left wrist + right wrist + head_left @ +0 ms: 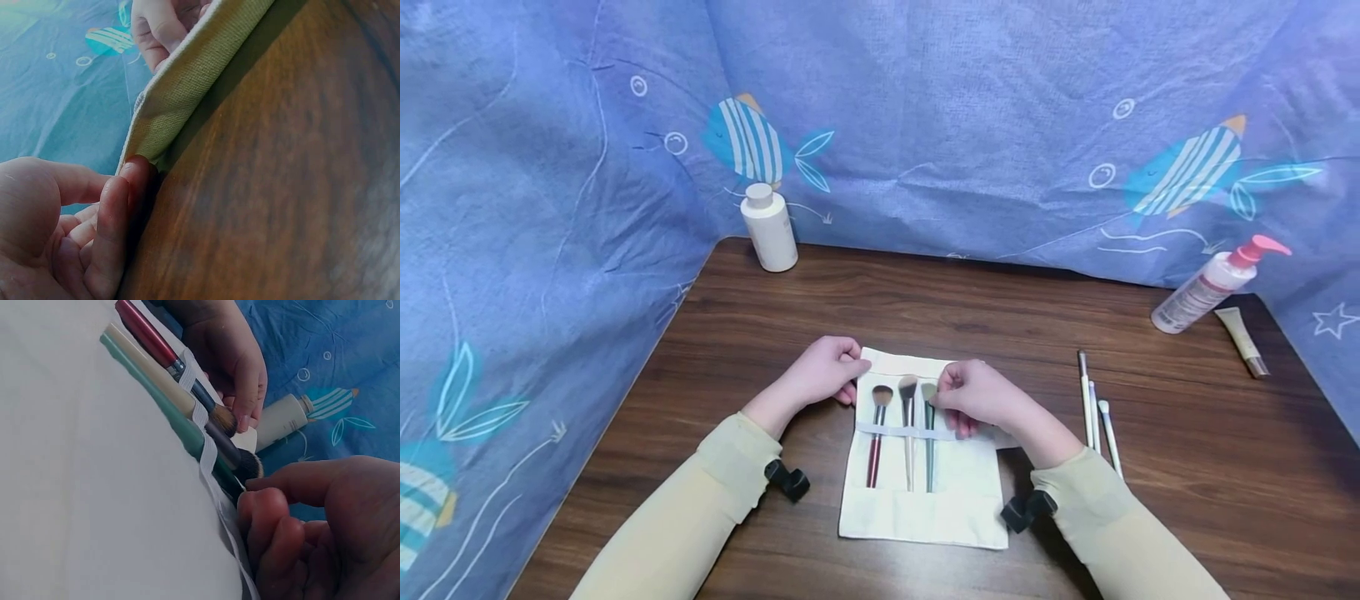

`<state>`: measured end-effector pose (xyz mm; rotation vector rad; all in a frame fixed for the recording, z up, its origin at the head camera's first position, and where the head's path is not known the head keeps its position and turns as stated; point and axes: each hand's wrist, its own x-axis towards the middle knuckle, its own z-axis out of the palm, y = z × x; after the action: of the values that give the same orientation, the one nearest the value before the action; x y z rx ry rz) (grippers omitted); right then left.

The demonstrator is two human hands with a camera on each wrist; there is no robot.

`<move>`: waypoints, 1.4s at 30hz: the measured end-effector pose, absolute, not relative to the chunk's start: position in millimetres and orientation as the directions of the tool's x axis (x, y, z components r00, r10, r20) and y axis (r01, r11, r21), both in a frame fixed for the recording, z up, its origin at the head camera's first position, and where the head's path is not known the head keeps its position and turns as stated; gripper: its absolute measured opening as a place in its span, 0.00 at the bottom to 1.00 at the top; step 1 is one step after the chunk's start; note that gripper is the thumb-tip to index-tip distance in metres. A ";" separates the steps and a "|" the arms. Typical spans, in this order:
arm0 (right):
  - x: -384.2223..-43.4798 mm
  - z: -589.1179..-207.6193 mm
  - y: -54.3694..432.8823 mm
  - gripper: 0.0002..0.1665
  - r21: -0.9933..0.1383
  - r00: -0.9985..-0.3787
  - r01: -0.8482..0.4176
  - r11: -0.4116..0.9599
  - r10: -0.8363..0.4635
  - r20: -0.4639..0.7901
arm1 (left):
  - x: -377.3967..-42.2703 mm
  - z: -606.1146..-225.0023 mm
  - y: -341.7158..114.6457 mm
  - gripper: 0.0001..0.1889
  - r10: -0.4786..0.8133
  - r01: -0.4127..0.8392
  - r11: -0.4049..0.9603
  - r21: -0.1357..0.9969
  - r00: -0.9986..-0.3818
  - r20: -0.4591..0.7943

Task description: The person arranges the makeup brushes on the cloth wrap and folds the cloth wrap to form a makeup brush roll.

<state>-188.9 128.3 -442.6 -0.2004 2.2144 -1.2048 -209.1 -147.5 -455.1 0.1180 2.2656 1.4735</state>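
Observation:
A white cloth brush roll [925,525] lies unfolded on the table, with a pale elastic band [895,431] across it. Three makeup brushes sit under the band, heads toward the far edge: a red-handled brush [874,462], a cream-handled brush [909,462] and a green-handled brush [930,467]. My left hand [827,368] pinches the roll's far left edge, which is lifted off the wood in the left wrist view. Thumb and fingertips of my right hand [312,525] pinch the green brush [178,428] near its head, which they partly hide.
Three loose brushes lie right of the roll, among them a dark-tipped one [1086,400] and a white-tipped one [1109,433]. A white bottle [771,233] stands back left. At back right are a pink-pump bottle [1195,292] and a small tube [1242,340]. Blue curtains [955,125] border the table.

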 end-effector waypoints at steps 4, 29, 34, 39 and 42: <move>-187.2 -436.3 134.0 0.10 -0.797 -0.825 0.129 0.590 -0.382 -0.416 | -209.3 -456.4 -149.1 0.08 0.299 -0.162 0.433 0.887 -0.902 -0.311; -197.0 -416.6 294.3 0.16 -0.730 -0.946 0.154 0.666 -0.114 -0.304 | -208.0 -457.7 -147.9 0.08 0.293 -0.168 0.435 0.885 -0.903 -0.315; -203.8 -429.7 304.5 0.16 -0.641 -0.964 0.156 0.752 -0.026 -0.265 | -206.0 -461.8 -147.0 0.07 0.297 -0.176 0.440 0.881 -0.897 -0.328; -211.9 -429.5 304.5 0.18 -0.391 -0.981 0.099 0.915 0.023 -0.194 | -206.6 -458.6 -147.3 0.07 0.294 -0.159 0.440 0.884 -0.905 -0.308; -216.5 -424.6 301.8 0.21 -0.304 -0.979 0.101 0.947 0.039 -0.202 | -207.8 -455.9 -148.7 0.07 0.286 -0.158 0.441 0.883 -0.908 -0.305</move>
<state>-216.5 301.8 -424.6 0.1059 2.9072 -0.4689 -207.8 -148.7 -455.9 0.1086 2.2859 1.4651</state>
